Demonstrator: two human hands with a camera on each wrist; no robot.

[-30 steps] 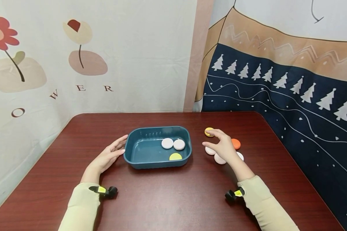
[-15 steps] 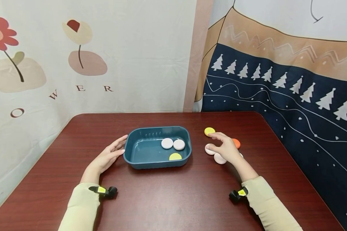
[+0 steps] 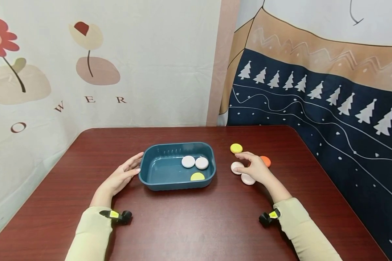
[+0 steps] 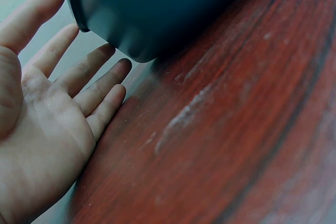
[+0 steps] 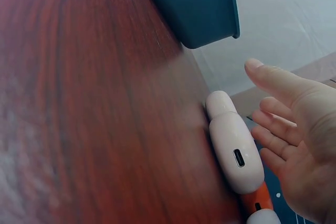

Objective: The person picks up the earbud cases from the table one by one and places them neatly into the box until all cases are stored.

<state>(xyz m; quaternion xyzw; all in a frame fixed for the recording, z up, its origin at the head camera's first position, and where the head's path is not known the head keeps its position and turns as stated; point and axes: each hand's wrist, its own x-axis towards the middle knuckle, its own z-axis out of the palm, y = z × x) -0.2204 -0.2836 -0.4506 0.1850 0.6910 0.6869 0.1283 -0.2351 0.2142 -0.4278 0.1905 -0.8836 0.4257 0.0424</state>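
My left hand [image 3: 119, 179] rests its outstretched fingers against the left end of a teal tray [image 3: 170, 186]. In the left wrist view, thumb and fingertips touch or nearly touch the tray's end wall [image 4: 126, 19]. My right hand [image 3: 258, 171] hovers over a cluster of small round pebble-shaped devices, fingers loosely bent, holding nothing visible. Its thumb is by a white device [image 3: 236, 168], and a second white one [image 3: 248, 179] lies closer to me. The right wrist view shows a charging port on one white device [image 5: 236, 150]. An orange device [image 3: 266, 161] is partly hidden behind the hand.
Inside the tray lie two white devices [image 3: 188, 161] and a yellow one [image 3: 197, 177]. Another yellow device [image 3: 236, 148] sits on the dark red table [image 3: 183, 224] beyond my right fingertips. Printed cloths [image 3: 163, 72] hang behind the table.
My right hand has drawn back slightly from the yellow device, toward me and to the right, and now hangs over the white ones. The left hand and tray have stayed put.
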